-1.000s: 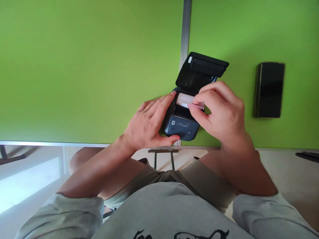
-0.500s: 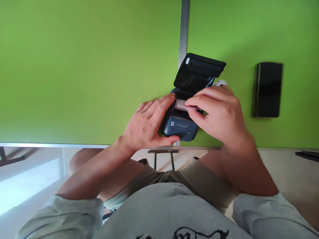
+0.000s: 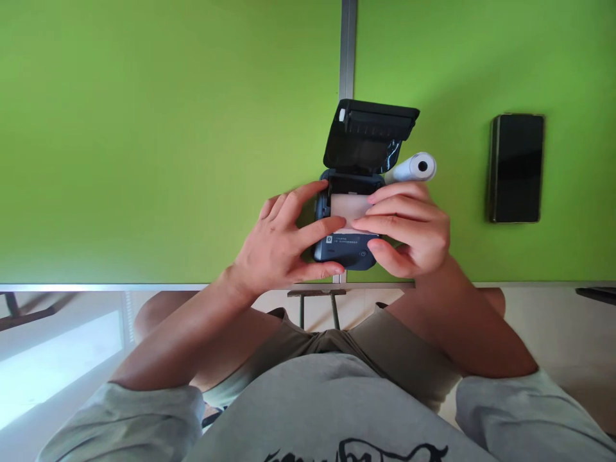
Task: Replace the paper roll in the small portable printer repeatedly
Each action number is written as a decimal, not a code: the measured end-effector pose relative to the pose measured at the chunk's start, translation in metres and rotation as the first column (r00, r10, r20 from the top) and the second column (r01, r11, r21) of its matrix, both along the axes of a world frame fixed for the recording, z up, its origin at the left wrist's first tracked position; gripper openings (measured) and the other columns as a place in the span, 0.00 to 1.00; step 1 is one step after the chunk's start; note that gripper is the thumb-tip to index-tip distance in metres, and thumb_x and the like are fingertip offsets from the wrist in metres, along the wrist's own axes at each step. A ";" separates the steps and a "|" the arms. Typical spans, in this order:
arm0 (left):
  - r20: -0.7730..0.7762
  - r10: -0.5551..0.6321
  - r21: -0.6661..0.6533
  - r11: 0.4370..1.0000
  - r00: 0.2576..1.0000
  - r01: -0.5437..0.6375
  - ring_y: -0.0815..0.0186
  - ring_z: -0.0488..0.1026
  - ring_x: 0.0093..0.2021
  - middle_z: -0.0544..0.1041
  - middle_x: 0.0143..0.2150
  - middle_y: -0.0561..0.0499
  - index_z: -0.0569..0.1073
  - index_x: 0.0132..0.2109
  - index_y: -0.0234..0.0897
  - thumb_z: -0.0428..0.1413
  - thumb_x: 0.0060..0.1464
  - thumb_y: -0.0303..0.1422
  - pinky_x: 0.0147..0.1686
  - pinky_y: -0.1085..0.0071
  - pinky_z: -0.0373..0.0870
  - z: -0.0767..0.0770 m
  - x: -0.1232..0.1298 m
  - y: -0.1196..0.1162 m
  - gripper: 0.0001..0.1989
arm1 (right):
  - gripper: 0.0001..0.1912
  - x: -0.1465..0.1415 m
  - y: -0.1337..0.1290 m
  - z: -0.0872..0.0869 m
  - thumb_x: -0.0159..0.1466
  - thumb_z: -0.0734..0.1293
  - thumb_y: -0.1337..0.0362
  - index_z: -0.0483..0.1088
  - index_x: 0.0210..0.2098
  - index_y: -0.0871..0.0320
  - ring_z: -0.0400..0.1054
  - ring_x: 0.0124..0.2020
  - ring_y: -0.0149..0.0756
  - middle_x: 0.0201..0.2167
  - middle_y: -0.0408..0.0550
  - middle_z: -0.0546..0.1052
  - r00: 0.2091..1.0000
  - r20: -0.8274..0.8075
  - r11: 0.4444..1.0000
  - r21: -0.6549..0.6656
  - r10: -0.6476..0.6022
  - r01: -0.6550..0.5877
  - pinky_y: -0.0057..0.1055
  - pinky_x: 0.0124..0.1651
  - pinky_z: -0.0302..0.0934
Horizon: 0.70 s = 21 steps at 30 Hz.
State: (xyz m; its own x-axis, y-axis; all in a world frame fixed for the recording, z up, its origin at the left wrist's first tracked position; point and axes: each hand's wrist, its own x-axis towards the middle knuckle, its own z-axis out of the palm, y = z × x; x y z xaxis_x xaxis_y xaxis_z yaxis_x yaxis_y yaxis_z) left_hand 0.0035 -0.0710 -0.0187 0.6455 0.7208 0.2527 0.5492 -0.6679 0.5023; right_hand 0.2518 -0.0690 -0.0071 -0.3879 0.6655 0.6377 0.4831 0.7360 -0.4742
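Note:
A small dark blue portable printer (image 3: 350, 253) rests near the table's front edge, its black lid (image 3: 368, 136) swung up and back. White paper (image 3: 347, 205) lies across the opened bay. My left hand (image 3: 289, 237) grips the printer's left side, thumb at the front and one finger at the back corner, while another fingertip presses on the paper. From the right, my right hand (image 3: 409, 224) lays its fingertips on the paper; its thumb is apart, near the power button. Behind that hand lies a white paper roll (image 3: 414, 167) with a dark core, partly hidden.
A black phone (image 3: 518, 168) lies to the right on the green table (image 3: 168, 128). A grey metal strip (image 3: 347, 51) runs down the table behind the printer. The table's metal front edge (image 3: 106, 287) is close to my forearms.
My right hand has gone from pinching the paper to resting fingertips on it. The paper now covers more of the bay. A left finger has come down onto it, and the roll shows more.

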 end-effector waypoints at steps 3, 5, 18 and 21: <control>0.002 -0.017 -0.005 1.000 1.000 0.017 0.48 0.68 0.66 0.63 0.72 0.38 0.73 0.64 0.53 0.48 0.63 0.65 0.58 0.50 0.69 0.000 -0.001 0.001 0.33 | 0.14 0.000 0.003 -0.001 0.69 0.62 0.55 0.79 0.36 0.46 0.76 0.38 0.40 0.29 0.42 0.80 0.995 -0.061 0.997 0.007 -0.076 0.076 0.42 0.42 0.72; 0.013 -0.027 0.014 1.000 1.000 0.027 0.48 0.67 0.66 0.63 0.71 0.37 0.72 0.64 0.53 0.49 0.63 0.65 0.57 0.50 0.69 -0.002 -0.002 0.001 0.33 | 0.13 -0.001 0.004 -0.001 0.69 0.63 0.56 0.79 0.35 0.46 0.76 0.37 0.40 0.28 0.43 0.79 0.992 -0.073 0.994 -0.001 -0.107 0.107 0.43 0.42 0.71; 0.085 -0.085 0.111 0.991 0.993 0.075 0.49 0.65 0.68 0.60 0.71 0.40 0.66 0.70 0.60 0.49 0.67 0.58 0.60 0.51 0.68 -0.010 -0.002 -0.001 0.29 | 0.12 -0.003 -0.001 -0.007 0.63 0.71 0.63 0.71 0.46 0.50 0.72 0.49 0.44 0.43 0.46 0.77 1.000 -0.023 0.991 -0.133 0.013 -0.016 0.49 0.56 0.69; 0.099 -0.119 0.102 0.989 0.988 0.109 0.47 0.63 0.71 0.58 0.72 0.42 0.69 0.69 0.61 0.51 0.67 0.55 0.64 0.50 0.67 -0.009 -0.002 0.000 0.26 | 0.17 -0.001 0.000 -0.007 0.61 0.71 0.59 0.69 0.49 0.51 0.71 0.49 0.44 0.45 0.47 0.75 0.999 -0.031 0.987 -0.155 0.037 -0.041 0.50 0.55 0.67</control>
State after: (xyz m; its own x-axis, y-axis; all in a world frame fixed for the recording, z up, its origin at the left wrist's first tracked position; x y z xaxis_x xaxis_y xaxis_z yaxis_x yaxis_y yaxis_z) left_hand 0.0010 -0.0712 -0.0276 0.6884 0.6130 0.3878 0.4146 -0.7712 0.4831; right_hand 0.2513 -0.0687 -0.0146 -0.3988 0.7424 0.5384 0.4404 0.6700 -0.5977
